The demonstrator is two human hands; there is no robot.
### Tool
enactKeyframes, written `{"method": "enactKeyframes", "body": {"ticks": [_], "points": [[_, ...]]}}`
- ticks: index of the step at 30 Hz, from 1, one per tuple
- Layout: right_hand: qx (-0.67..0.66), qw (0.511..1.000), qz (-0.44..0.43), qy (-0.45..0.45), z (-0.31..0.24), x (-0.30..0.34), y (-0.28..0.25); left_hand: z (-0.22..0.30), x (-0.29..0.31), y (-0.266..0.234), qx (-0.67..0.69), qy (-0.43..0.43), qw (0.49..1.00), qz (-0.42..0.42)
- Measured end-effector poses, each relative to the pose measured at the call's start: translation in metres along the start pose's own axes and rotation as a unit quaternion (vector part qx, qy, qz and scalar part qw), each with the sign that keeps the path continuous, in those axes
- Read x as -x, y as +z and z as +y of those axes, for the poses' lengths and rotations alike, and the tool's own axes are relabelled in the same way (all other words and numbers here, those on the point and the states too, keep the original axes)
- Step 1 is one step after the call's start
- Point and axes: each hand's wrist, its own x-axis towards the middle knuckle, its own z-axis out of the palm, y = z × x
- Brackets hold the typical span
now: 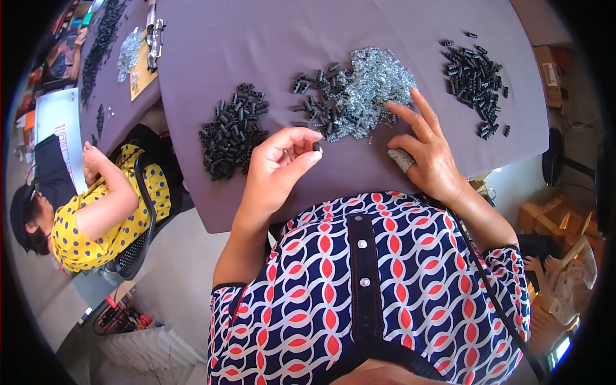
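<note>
My left hand point(279, 165) pinches a small black plastic piece point(316, 147) between thumb and fingertips, just above the table's near part. My right hand point(428, 151) is open, its fingers spread at the near right edge of a heap of small silvery coil springs point(375, 86). A grey wrap point(401, 160) covers part of one digit of that hand. Loose black plastic pieces point(314, 106) lie against the left side of the springs. Farther left, beside my left hand, is a pile of short black tubular parts point(232, 131). Another pile of black parts point(473, 80) lies to the right.
A purple-grey cloth covers the table point(256, 38). At the left, a person in a yellow spotted top point(147, 186) sits by another table bearing black parts, springs and a metal tool point(154, 42) on a board. Cardboard boxes point(552, 221) stand at the right.
</note>
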Motion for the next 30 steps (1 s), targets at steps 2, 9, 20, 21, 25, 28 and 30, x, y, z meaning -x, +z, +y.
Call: {"method": "enactKeyframes", "body": {"ticks": [2, 9, 20, 21, 25, 28, 30], "points": [[0.007, 1.0, -0.007, 0.002, -0.002, -0.002, -0.001, 0.0, 0.0, 0.0, -0.015, 0.001, 1.0, -0.006], [-0.154, 0.987, -0.014, -0.034, -0.012, -0.025, -0.012, -0.006, 0.006, 0.011, -0.06, 0.025, 0.998, 0.006], [-0.386, 0.916, -0.091, 0.057, -0.031, -0.053, 0.005, -0.006, 0.002, 0.01, 0.031, -0.01, 0.999, -0.007], [-0.386, 0.916, -0.09, 0.058, -0.032, -0.053, 0.006, -0.008, 0.0, 0.01, 0.066, -0.024, 0.997, 0.001], [-0.46, 0.881, -0.063, 0.092, -0.038, -0.054, 0.009, -0.018, -0.005, 0.013, 0.137, -0.011, 0.989, 0.049], [-0.462, 0.881, -0.057, 0.083, -0.039, -0.054, 0.014, -0.03, -0.007, 0.011, 0.179, -0.005, 0.984, 0.024], [-0.456, 0.885, -0.052, 0.075, -0.04, -0.054, 0.015, -0.028, -0.006, 0.014, 0.184, -0.017, 0.982, 0.021]]}}
